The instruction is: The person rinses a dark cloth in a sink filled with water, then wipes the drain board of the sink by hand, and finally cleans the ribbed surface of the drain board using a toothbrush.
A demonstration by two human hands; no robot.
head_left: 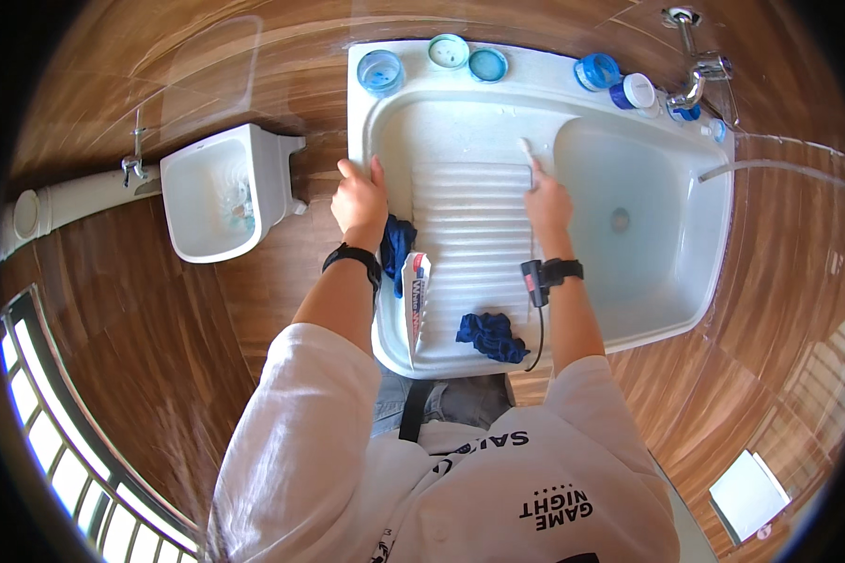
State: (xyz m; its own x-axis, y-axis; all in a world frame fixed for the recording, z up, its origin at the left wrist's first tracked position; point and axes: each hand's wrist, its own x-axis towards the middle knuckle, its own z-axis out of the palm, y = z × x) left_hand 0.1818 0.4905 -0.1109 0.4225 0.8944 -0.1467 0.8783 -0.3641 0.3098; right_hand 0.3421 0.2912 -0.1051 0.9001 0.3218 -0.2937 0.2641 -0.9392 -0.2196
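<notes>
Head view: a small white-tipped brush (525, 145) is held in the right hand (549, 205), its tip pointed away from the person over the far part of the ribbed washboard (469, 220) of a white sink (545, 80). The left hand (360, 199) is placed at the sink's left rim, well apart from the right hand and the brush; whether the rim is gripped cannot be told. Beside the left wrist, a dark blue cloth (397, 246) is seen, with a white carton (416, 300) next to it. Another dark blue cloth (491, 338) is laid near the washboard's near edge. Along the far ledge, round tubs (487, 65) are spaced.
</notes>
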